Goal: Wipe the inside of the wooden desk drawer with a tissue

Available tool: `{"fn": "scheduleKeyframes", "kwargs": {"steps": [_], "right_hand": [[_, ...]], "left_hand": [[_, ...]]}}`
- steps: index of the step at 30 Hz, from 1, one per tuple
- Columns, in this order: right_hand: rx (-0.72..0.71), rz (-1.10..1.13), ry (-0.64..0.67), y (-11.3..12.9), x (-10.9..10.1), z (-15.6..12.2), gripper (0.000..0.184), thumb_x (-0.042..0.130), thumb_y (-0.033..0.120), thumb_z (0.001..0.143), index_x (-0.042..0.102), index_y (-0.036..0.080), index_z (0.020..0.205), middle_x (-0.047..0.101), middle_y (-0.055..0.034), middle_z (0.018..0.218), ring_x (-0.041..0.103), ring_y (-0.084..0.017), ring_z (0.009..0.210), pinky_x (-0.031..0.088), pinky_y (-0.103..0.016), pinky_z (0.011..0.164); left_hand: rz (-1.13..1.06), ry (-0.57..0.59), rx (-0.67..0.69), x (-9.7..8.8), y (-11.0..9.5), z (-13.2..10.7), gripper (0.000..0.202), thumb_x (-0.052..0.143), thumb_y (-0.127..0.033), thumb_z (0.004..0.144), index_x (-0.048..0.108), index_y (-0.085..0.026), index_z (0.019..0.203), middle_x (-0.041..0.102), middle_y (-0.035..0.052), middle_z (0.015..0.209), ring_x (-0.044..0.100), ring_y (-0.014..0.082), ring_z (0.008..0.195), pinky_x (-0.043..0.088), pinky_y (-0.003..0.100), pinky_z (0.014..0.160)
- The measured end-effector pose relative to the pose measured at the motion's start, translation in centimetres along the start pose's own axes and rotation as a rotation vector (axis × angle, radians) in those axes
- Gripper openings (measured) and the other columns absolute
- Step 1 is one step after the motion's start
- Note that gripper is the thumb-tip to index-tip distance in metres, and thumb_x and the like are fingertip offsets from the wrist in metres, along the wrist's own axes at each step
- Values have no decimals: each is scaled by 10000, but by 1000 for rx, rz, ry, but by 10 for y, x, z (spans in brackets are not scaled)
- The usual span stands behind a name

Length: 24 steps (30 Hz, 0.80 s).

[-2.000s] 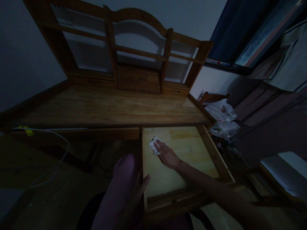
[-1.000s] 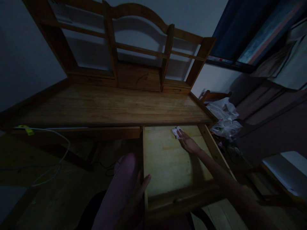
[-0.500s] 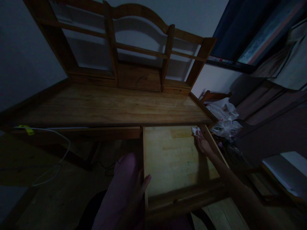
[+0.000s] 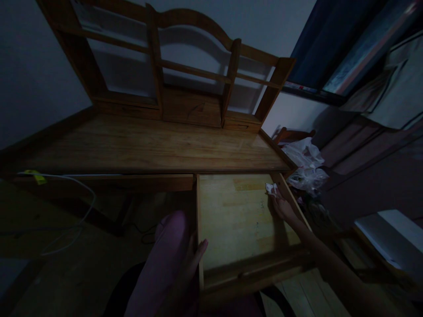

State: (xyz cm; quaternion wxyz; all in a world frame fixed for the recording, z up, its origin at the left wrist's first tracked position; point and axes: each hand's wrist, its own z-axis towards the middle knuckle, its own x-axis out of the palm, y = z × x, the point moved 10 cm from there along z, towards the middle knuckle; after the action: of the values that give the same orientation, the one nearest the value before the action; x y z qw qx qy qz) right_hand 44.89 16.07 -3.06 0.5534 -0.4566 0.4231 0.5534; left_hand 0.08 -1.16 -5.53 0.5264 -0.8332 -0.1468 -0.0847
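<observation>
An open wooden drawer [image 4: 211, 273] juts out from under a wooden desk [image 4: 152, 147]. My right hand [image 4: 281, 205] lies inside it against the right wall and presses a small crumpled white tissue [image 4: 271, 189] onto the drawer floor. My left hand [image 4: 194, 257] rests against the drawer's left side wall, fingers extended, beside my knee in pink trousers [image 4: 163, 259].
A wooden hutch with shelves [image 4: 172, 66] stands at the back of the desk. White plastic bags [image 4: 306, 165] lie to the right of the desk. A white cable [image 4: 71, 189] hangs off the desk's left front edge. The room is dim.
My right hand swept the tissue from the drawer's left side across to the far right corner, then drew it slightly toward me along the right wall. My left hand stayed put.
</observation>
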Motion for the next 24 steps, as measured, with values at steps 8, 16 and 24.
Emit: {"fn": "scheduleKeyframes", "kwargs": {"steps": [8,16,24], "right_hand": [[123,-189,153,24,-8,-47,522,282,331,1050,726,55,1053,768,-266,918,778,-328,765,612,-417,696],[-138,-97,51,80,-36,-52,480,339,213,1011,584,95,1407,678,-242,1323,695,-333,1180,605,-452,911],[-362,-106,-94,48,-48,56,626,370,76,910,437,24,1530,440,-214,1590,337,-307,1525,285,-542,1253]], "left_hand": [[40,-31,18,-5,6,15,658,725,-624,774,604,-260,1309,669,121,1375,544,370,1384,401,426,1184],[31,-22,-6,-5,9,15,679,740,-636,752,600,-297,1324,689,106,1346,541,381,1389,433,447,1166],[-54,-5,20,1,6,10,750,749,-664,737,602,-253,1347,666,138,1387,571,355,1363,440,438,1152]]}}
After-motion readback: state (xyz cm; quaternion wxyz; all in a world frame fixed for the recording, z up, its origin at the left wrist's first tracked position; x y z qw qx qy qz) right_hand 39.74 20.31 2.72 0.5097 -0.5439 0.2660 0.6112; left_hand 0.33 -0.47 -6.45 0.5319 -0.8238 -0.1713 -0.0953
